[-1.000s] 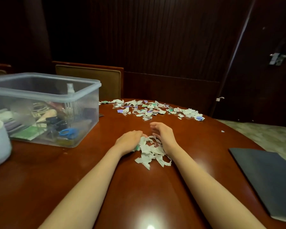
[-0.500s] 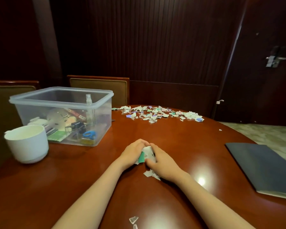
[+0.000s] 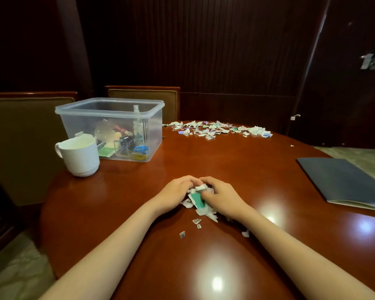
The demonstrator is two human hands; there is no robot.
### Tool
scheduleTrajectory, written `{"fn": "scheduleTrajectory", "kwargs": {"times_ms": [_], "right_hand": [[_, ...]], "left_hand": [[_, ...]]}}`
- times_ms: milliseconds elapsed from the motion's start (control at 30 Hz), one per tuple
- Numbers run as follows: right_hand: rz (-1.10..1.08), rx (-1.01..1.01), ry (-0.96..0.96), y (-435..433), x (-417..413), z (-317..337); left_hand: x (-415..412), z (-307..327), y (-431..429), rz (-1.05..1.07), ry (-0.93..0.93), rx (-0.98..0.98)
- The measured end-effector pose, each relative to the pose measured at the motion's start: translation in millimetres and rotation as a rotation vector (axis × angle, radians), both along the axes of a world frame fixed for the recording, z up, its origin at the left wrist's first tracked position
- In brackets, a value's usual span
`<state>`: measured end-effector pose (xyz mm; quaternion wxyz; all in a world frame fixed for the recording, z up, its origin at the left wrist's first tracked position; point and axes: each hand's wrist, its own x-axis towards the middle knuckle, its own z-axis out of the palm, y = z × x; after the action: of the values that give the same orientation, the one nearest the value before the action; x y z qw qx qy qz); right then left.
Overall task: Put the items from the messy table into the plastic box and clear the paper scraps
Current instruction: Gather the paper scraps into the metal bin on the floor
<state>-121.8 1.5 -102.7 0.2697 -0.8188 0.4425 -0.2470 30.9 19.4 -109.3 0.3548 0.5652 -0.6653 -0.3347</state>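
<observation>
My left hand (image 3: 176, 192) and my right hand (image 3: 222, 197) are cupped together on the brown table, pressing a small pile of white and green paper scraps (image 3: 197, 198) between them. A few loose scraps (image 3: 196, 221) lie just in front of the pile. A long scatter of torn paper scraps (image 3: 217, 128) lies along the table's far edge. The clear plastic box (image 3: 112, 109) stands at the far left with scissors, a bottle and other small items inside.
A white cup (image 3: 79, 155) stands in front of the box. A dark folder (image 3: 344, 182) lies at the right edge of the table (image 3: 236, 169). Two chairs (image 3: 143, 98) stand behind the table, with a dark door at the right.
My hands have closed together around the spread pile and drawn it toward me, leaving a few scraps behind. The view has pulled back, showing the cup and more of the table.
</observation>
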Motion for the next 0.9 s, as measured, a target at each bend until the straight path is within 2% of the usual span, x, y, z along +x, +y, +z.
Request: {"fn": "scheduleTrajectory", "kwargs": {"times_ms": [67, 167, 267, 400, 500, 567, 600, 667, 733, 833, 900], "right_hand": [[0.003, 0.054, -0.024, 9.8, 0.8, 3.6], [-0.019, 0.14, -0.133, 21.5, -1.6, 14.5], [-0.117, 0.185, -0.227, 31.5, -13.1, 23.5], [-0.265, 0.094, -0.03, 44.3, -29.0, 9.8], [-0.243, 0.048, 0.148, 55.6, -21.2, 1.8], [-0.165, 0.041, 0.23, 60.3, -7.1, 3.3], [-0.123, 0.052, 0.187, 61.8, 0.8, 4.8], [-0.084, 0.133, -0.024, 63.3, 12.3, 6.9], [-0.128, 0.134, -0.206, 57.7, 14.2, 11.1], [-0.227, 0.013, -0.188, 35.3, 5.7, 17.5], [-0.213, 0.06, -0.065, 20.6, 0.2, 18.7]], "left_hand": [[1.7, 1.9, 16.7, -0.023, 0.02, 0.004], [3.9, 6.1, 37.4, -0.05, 0.148, 0.049], [7.9, 9.0, 53.7, -0.071, 0.198, 0.128], [9.9, 9.7, 71.8, -0.145, -0.018, 0.187], [-0.3, 4.2, 78.0, -0.155, -0.346, 0.109], [-7.2, 1.8, 75.5, -0.134, -0.463, 0.055], [-8.7, 0.9, 73.1, -0.13, -0.453, 0.047], [-8.6, -1.5, 70.2, -0.12, -0.382, 0.047], [-6.1, -3.9, 70.9, -0.08, -0.299, 0.029], [-6.3, -4.7, 75.3, -0.013, -0.266, -0.001], [-8.0, -4.2, 76.8, 0.019, -0.281, -0.008]]}}
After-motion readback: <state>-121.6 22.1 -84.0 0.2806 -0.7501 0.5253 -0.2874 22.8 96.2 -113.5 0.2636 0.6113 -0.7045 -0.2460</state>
